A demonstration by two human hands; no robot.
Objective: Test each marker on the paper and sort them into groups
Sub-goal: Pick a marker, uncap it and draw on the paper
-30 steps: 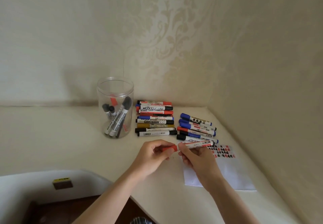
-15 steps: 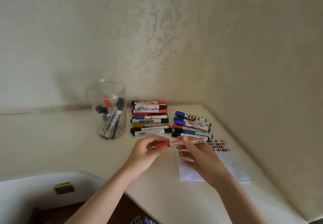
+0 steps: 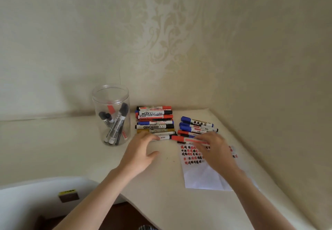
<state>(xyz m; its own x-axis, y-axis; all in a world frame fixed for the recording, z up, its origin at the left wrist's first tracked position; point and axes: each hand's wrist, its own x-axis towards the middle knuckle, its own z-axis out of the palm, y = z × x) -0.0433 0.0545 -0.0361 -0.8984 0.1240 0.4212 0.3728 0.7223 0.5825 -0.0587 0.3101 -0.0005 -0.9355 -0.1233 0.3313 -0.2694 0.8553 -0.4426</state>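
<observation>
"WHITEBOARD" is showing upside down along the barrel of a black-capped marker (image 3: pixel 154 126) lying in the middle of the centre pile. The same word is running up the barrel of a marker (image 3: pixel 117 126) leaning in the clear jar (image 3: pixel 110 95) at centre left. Other labels are staying too blurred to read.

Red marker (image 3: pixel 186 139): formerly held capped between both hands, now lies at near edge of right marker group. Left hand (image 3: pixel 142 150): released, fingers spread, apart. Right hand (image 3: pixel 213 149): grip unclear, blurred.
</observation>
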